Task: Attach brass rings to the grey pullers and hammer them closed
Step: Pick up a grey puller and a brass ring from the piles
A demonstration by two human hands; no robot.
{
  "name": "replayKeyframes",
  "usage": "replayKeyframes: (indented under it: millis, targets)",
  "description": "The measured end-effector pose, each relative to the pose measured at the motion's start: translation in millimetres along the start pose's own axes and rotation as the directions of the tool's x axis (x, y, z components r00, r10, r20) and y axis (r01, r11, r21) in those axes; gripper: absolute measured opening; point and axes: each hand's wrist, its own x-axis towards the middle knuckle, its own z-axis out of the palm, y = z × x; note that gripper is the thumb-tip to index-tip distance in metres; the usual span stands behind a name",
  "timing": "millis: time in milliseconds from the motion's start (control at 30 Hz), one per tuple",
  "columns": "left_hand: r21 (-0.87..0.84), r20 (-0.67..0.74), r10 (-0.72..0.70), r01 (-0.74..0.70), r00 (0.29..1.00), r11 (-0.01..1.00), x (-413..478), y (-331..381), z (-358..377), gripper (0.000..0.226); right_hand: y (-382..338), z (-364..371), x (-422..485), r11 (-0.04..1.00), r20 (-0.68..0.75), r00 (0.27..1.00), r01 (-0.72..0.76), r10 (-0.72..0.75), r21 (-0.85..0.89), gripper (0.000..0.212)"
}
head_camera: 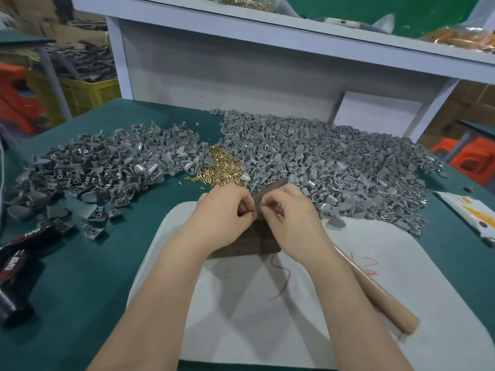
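Left hand [223, 210], right hand [290, 214], pinching flat grey puller [257, 200], dark wooden block [249, 243]

Black TAPER-labelled canister [18, 253] at left, white-and-yellow packet [466, 215] at right, yellow crate [88, 95] beyond.

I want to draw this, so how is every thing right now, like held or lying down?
left hand, pinching the grey puller.
right hand, pinching the same puller.
grey puller, held above the wooden block.
hammer, lying flat on the mat, not held.
brass rings, in a loose heap.
black bottle, lying on its side.
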Motion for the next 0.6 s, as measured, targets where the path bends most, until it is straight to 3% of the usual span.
replayKeyframes:
  millis: [133,233,467,600]
  targets:
    - [0.036,-0.014,0.049,-0.049,0.999,0.998,1.4,-0.8,0.6,0.013,-9.6,-1.1,2.0,0.98,0.032,0.998,0.066,-0.061,-0.186,0.009]
    - [0.058,-0.014,0.07,-0.069,0.997,0.996,2.1,-1.2,0.7,0.013,-14.0,-1.7,3.2,0.97,0.038,0.997,0.069,-0.062,-0.233,0.01]
    - [0.05,-0.025,0.08,-0.079,0.996,0.996,3.3,-2.8,1.9,0.015,-6.7,0.8,5.3,0.99,0.014,1.0,-0.009,0.011,-0.139,0.007]
    - [0.057,-0.018,0.073,-0.072,0.997,0.996,2.7,-3.8,2.3,0.013,5.6,0.4,3.9,0.987,0.028,0.994,-0.112,0.11,0.112,0.008]
